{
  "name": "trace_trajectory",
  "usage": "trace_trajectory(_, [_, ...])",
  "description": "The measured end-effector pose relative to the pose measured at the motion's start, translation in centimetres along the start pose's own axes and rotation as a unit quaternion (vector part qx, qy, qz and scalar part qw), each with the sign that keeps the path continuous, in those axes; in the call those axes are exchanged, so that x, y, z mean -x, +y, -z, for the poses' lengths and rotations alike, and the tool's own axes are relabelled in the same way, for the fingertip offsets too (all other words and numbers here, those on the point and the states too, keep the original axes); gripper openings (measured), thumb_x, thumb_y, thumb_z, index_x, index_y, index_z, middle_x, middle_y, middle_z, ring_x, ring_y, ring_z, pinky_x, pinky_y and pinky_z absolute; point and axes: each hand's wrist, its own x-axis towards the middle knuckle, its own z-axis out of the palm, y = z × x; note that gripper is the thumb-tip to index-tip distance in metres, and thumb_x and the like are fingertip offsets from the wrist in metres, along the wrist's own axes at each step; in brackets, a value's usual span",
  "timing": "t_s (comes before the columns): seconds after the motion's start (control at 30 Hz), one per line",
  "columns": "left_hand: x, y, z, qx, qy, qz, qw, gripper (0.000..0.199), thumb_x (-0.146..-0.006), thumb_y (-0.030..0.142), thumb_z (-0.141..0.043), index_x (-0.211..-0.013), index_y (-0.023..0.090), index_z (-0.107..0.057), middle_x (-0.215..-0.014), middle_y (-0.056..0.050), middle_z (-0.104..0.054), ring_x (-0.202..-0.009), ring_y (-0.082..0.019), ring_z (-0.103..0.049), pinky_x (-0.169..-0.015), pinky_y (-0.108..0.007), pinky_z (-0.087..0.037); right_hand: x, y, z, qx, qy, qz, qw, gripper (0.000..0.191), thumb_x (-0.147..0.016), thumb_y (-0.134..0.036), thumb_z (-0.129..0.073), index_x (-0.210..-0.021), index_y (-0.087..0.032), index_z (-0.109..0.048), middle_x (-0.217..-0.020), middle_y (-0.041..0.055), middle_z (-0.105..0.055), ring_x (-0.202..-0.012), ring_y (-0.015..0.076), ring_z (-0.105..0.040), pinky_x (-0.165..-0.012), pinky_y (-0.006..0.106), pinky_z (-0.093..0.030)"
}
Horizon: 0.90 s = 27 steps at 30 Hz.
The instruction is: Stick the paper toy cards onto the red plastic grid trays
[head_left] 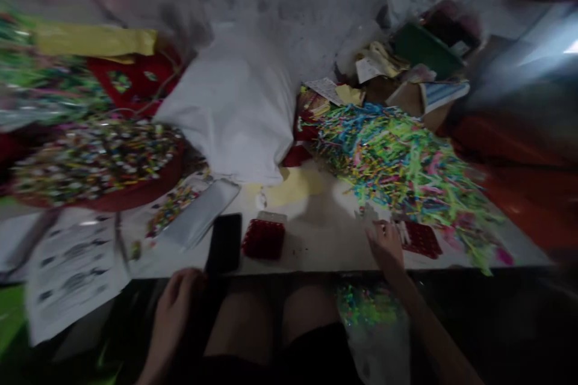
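My left hand (179, 292) is at the table's front edge, just left of a black phone (224, 243). Its fingers are curled, and whatever may be inside them is hidden. My right hand (387, 245) is over the table at the front of a heap of colourful thin strands (392, 156). Its fingers are bent together over the tabletop; dim light and blur hide what they hold. Close to its right side lies a flat red tray (422, 239) with small white pieces at its left end. A second red tray (264, 239), dark red inside, sits beside the phone.
A stuffed white sack (239, 102) stands mid-table against the wall. On the left are a red basin (130, 195) heaped with small colourful pieces, a grey pouch (201, 213) and printed sheets (76, 271). A green box (427, 51) stands at back right. A clear bag (374, 313) hangs below the edge.
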Motion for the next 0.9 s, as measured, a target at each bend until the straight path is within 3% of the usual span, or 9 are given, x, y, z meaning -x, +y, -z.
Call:
trace_trajectory(0.1, [-2.8, 1.5, -0.1, -0.049, 0.036, -0.108, 0.992, 0.037, -0.082, 0.055, -0.045, -0.097, 0.021, -0.053, -0.098, -0.006, -0.062, -0.091, -0.024, -0.06, -0.081, -0.036, -0.049, 1.4, -8.3, -2.4, -0.161, -0.051, 0.185, 0.968, 0.05, -0.088, -0.048, -0.044, -0.125, -0.016, -0.051, -0.129, 0.0163, -0.051, -0.121, 0.0282, -0.044, -0.099, 0.043, -0.035])
trace_trajectory(0.17, [-5.2, 1.8, -0.1, -0.131, 0.067, -0.205, 0.968, 0.04, -0.081, 0.051, -0.048, -0.105, 0.02, -0.052, -0.11, -0.01, -0.058, -0.107, -0.028, -0.053, -0.094, -0.041, -0.043, 1.6, -14.0, -3.6, -0.236, -0.085, 0.274, 0.929, 0.068, -0.081, -0.054, -0.053, -0.136, -0.017, -0.039, -0.14, 0.0159, -0.04, -0.131, 0.0298, -0.033, -0.106, 0.047, -0.029])
trace_trajectory(0.27, [-8.1, 1.6, 0.4, -0.205, 0.078, -0.282, 0.934, 0.049, -0.079, 0.049, -0.053, -0.115, 0.017, -0.05, -0.123, -0.015, -0.053, -0.12, -0.03, -0.045, -0.103, -0.046, -0.033, 0.3, -20.6, -4.0, -0.29, -0.114, 0.288, 0.905, 0.101, -0.065, -0.065, -0.063, -0.141, -0.008, -0.028, -0.144, 0.0232, -0.032, -0.136, 0.0353, -0.023, -0.108, 0.055, -0.022])
trace_trajectory(0.33, [-8.8, 1.6, 0.5, -0.221, 0.016, -0.304, 0.927, 0.055, -0.078, 0.049, -0.056, -0.121, 0.017, -0.048, -0.128, -0.015, -0.051, -0.124, -0.029, -0.042, -0.106, -0.046, -0.031, -1.1, -22.9, -3.7, -0.297, -0.131, 0.291, 0.9, 0.108, -0.059, -0.068, -0.066, -0.139, -0.006, -0.031, -0.143, 0.0259, -0.032, -0.135, 0.0378, -0.023, -0.108, 0.057, -0.019])
trace_trajectory(0.43, [-8.5, 1.8, -0.7, -0.183, -0.132, -0.275, 0.935, 0.063, -0.077, 0.051, -0.057, -0.129, 0.018, -0.042, -0.135, -0.013, -0.048, -0.127, -0.027, -0.041, -0.108, -0.044, -0.029, -2.5, -23.9, -2.8, -0.3, -0.148, 0.303, 0.893, 0.099, -0.061, -0.061, -0.068, -0.136, -0.005, -0.037, -0.136, 0.0242, -0.043, -0.128, 0.0378, -0.034, -0.109, 0.055, -0.016])
trace_trajectory(0.5, [-8.5, 1.9, -2.4, -0.107, -0.201, -0.201, 0.953, 0.069, -0.075, 0.054, -0.057, -0.132, 0.019, -0.039, -0.137, -0.013, -0.047, -0.126, -0.026, -0.044, -0.106, -0.043, -0.033, -2.7, -23.8, -2.5, -0.299, -0.16, 0.301, 0.891, 0.093, -0.063, -0.053, -0.068, -0.138, -0.008, -0.036, -0.132, 0.0209, -0.048, -0.12, 0.0347, -0.042, -0.105, 0.051, -0.026])
trace_trajectory(0.67, [-9.7, 2.6, -8.0, 0.019, -0.255, -0.024, 0.966, 0.071, -0.062, 0.056, -0.067, -0.117, 0.015, -0.05, -0.121, -0.015, -0.061, -0.11, -0.029, -0.058, -0.092, -0.041, -0.048, -2.4, -23.5, -2.4, -0.319, -0.185, 0.271, 0.889, 0.088, -0.068, -0.048, -0.067, -0.139, -0.011, -0.031, -0.137, 0.0178, -0.044, -0.123, 0.0327, -0.04, -0.103, 0.048, -0.032])
trace_trajectory(0.8, [-9.4, 3.9, -10.3, 0.045, -0.238, 0.015, 0.97, 0.05, -0.061, 0.041, -0.073, -0.1, 0.014, -0.059, -0.108, -0.013, -0.068, -0.102, -0.028, -0.063, -0.084, -0.036, -0.052, -1.3, -23.1, -2.0, -0.455, -0.214, 0.02, 0.864, 0.093, -0.073, -0.061, -0.057, -0.144, -0.014, -0.02, -0.152, 0.0148, -0.018, -0.138, 0.0285, -0.02, -0.11, 0.045, -0.026])
trace_trajectory(0.9, [-8.1, 4.6, -11.1, 0.094, -0.243, 0.089, 0.961, 0.048, -0.064, 0.038, -0.073, -0.103, 0.015, -0.059, -0.095, -0.01, -0.071, -0.083, -0.023, -0.068, -0.069, -0.032, -0.055, -0.2, -22.8, -1.9, -0.507, -0.256, -0.119, 0.815, 0.089, -0.077, -0.057, -0.055, -0.143, -0.01, -0.02, -0.149, 0.017, -0.025, -0.136, 0.0293, -0.025, -0.11, 0.047, -0.025])
